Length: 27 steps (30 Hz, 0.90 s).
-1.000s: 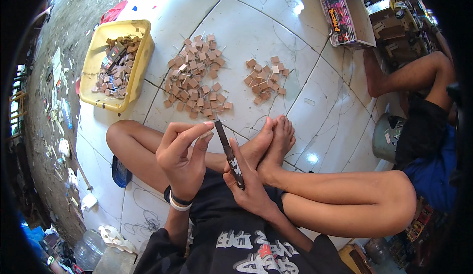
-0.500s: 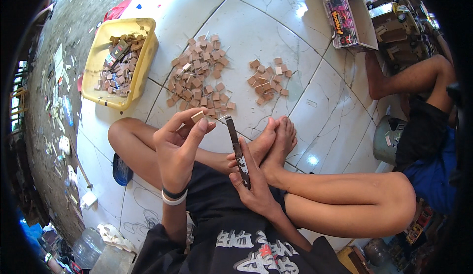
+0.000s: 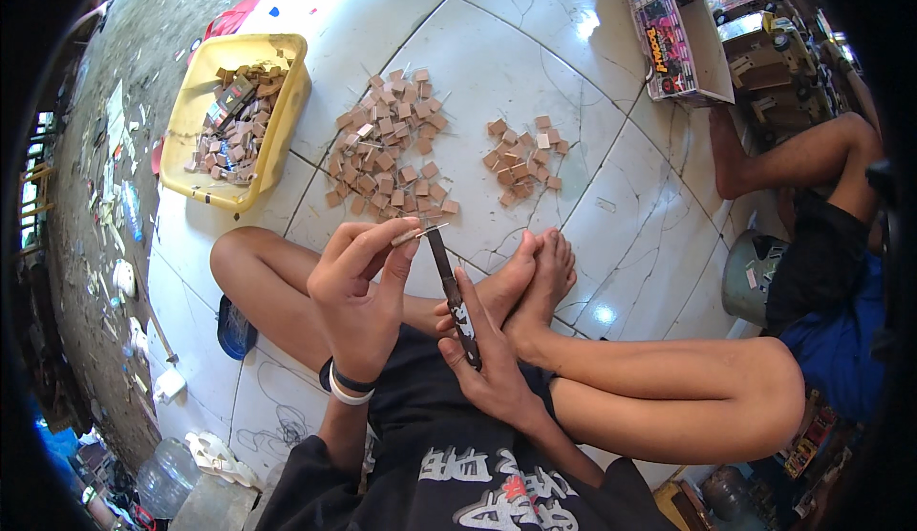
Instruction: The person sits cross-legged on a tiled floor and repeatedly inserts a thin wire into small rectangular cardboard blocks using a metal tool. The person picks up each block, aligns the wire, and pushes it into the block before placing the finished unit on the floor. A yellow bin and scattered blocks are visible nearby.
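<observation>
Tiled floor (image 3: 659,221); left fingers (image 3: 374,240) pinch small piece (image 3: 406,237), mostly hidden; right fingers (image 3: 475,304) grip dark tool (image 3: 441,262), partly covered.

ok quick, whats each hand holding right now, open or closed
Left hand: closed, pinching a small wooden piece between thumb and fingers.
Right hand: closed around a slim dark tool.
</observation>
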{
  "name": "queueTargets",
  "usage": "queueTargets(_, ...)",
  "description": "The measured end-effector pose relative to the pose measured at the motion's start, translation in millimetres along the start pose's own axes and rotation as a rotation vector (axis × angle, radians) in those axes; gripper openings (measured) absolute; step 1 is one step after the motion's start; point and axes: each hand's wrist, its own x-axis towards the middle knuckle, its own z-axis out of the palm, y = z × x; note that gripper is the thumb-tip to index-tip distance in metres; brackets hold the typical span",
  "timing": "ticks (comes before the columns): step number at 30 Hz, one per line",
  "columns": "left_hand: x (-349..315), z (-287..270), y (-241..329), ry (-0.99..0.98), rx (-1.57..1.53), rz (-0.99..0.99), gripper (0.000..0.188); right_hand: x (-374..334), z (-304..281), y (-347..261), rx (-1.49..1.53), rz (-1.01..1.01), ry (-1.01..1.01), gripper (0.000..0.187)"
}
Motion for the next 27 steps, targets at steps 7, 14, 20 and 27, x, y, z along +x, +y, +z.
queueTargets(7,-5,4,-1,0.056,0.175,0.174,0.024,1,-1,-6,-0.050,0.014,-0.010,0.077)
queueTargets(14,-10,8,-2,0.102,0.084,0.177,0.023,1,-1,-4,-0.056,-0.049,-0.008,0.078)
queueTargets(20,-8,7,0,0.103,0.083,0.134,0.021,1,0,-2,0.014,-0.004,-0.013,0.077)
queueTargets(27,-10,11,-1,0.123,-0.032,0.072,0.020,2,1,2,0.049,-0.051,0.020,0.080)
